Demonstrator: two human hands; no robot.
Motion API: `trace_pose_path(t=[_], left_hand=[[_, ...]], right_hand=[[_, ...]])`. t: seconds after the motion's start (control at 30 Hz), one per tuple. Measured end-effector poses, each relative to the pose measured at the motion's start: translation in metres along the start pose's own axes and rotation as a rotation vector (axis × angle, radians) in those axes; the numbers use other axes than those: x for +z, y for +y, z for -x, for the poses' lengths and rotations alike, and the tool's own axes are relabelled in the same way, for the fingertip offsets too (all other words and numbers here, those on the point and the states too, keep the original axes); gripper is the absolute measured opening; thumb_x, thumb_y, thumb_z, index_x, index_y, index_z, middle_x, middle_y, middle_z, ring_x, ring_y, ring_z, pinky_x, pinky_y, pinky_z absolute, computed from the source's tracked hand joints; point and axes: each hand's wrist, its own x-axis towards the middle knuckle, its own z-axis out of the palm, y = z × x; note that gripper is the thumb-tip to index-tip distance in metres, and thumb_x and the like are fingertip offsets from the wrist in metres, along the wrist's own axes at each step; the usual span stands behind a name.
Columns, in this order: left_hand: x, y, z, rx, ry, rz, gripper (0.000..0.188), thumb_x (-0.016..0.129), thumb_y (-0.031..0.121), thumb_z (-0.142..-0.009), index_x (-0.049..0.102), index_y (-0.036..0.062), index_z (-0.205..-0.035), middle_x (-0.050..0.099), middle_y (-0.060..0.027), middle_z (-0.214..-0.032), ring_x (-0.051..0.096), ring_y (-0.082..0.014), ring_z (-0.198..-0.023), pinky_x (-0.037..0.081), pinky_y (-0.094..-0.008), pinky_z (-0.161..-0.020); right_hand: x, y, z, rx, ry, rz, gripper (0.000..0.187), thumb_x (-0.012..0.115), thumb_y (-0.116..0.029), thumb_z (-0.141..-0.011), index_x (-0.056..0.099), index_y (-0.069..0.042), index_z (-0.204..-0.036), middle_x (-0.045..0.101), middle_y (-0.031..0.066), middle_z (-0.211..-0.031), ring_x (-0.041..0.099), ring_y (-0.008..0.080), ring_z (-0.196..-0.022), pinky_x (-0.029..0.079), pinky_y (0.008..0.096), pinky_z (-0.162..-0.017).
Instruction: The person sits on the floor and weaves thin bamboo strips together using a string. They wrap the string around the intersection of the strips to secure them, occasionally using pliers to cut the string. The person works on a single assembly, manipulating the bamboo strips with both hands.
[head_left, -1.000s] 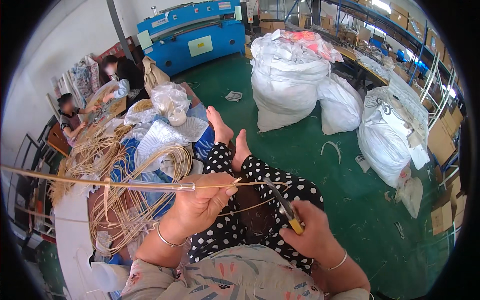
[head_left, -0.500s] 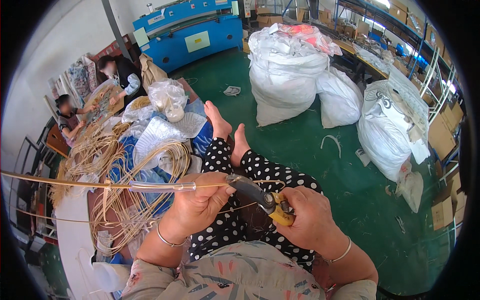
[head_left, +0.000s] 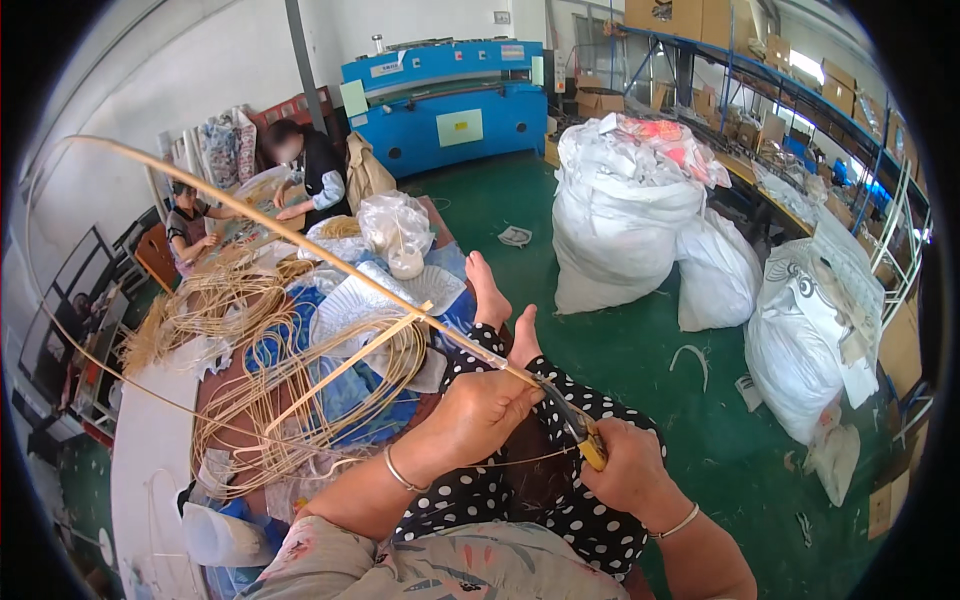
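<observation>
My left hand pinches a long pale cane strip near its end. From there the strip slants up to the far left, then bends round and back as a thin loop. My right hand is wrapped round the yellow handle of a pair of pruning shears. Their dark blades meet the strip's end just beside my left fingertips; whether they are closed on it I cannot tell. A clear sleeve seems to sit on the strip by my left hand. A short flat slat crosses under the strip.
Coiled canes lie on the table at the left, with blue cloth and a plastic bag. Two people sit beyond. Large white sacks stand on the green floor at the right. A blue machine is at the back.
The strip has swung from nearly level to a steep slant, its far end rising. Both hands have shifted right and down in view. The whole scene has also shifted right and down.
</observation>
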Motion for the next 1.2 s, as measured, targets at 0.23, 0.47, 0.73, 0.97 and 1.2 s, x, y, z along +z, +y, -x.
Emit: trace_pose_path(t=[0.23,0.47,0.73,0.97,1.2], left_hand=[[0.003,0.006,-0.008,0.003,0.033,0.022,0.005,0.059,0.004,-0.081,0.061,0.0001,-0.084,0.058,-0.0098,-0.067,0.055,-0.0176,-0.055,0.044,-0.027,-0.052],[0.016,-0.024,-0.003,0.153,-0.002,-0.082,0.03,0.056,-0.002,-0.081,0.05,0.0012,-0.11,0.055,-0.0099,-0.08,0.052,-0.0144,-0.066,0.044,-0.0241,-0.06],[0.024,-0.021,-0.015,0.254,0.102,-0.236,0.072,0.053,-0.003,-0.083,0.004,-0.0039,-0.136,0.039,-0.0037,-0.078,0.042,-0.0109,-0.068,0.039,-0.0222,-0.064],[0.021,-0.02,-0.01,0.164,0.054,-0.152,0.077,0.052,-0.003,-0.083,-0.003,-0.0026,-0.137,0.038,-0.004,-0.081,0.041,-0.0111,-0.073,0.039,-0.023,-0.07],[0.026,-0.022,-0.004,0.136,0.055,-0.155,0.077,0.051,-0.004,-0.083,-0.003,-0.0029,-0.137,0.035,-0.004,-0.081,0.039,-0.0106,-0.074,0.039,-0.0231,-0.071]], right_hand=[[0.004,0.019,-0.002,0.176,0.117,-0.284,0.03,0.064,-0.017,-0.063,0.056,-0.001,-0.087,0.061,0.0142,-0.073,0.06,0.033,-0.067,0.048,0.0377,-0.064],[-0.057,-0.061,-0.025,-0.233,0.028,-0.17,0.041,0.067,-0.014,-0.062,0.051,0.0,-0.097,0.057,0.0149,-0.082,0.057,0.032,-0.075,0.046,0.0397,-0.068],[-0.062,-0.081,-0.032,-0.306,0.004,-0.156,0.041,0.068,-0.016,-0.064,0.049,0.003,-0.094,0.055,0.0173,-0.08,0.056,0.0337,-0.075,0.045,0.0411,-0.068],[-0.069,-0.085,-0.033,-0.257,-0.052,-0.077,0.042,0.068,-0.018,-0.064,0.049,0.004,-0.095,0.055,0.0186,-0.081,0.056,0.0345,-0.076,0.044,0.0418,-0.069],[-0.07,-0.083,-0.033,-0.254,-0.108,-0.099,0.045,0.067,-0.018,-0.065,0.05,0.005,-0.1,0.056,0.0195,-0.083,0.056,0.0347,-0.078,0.044,0.0416,-0.07]])
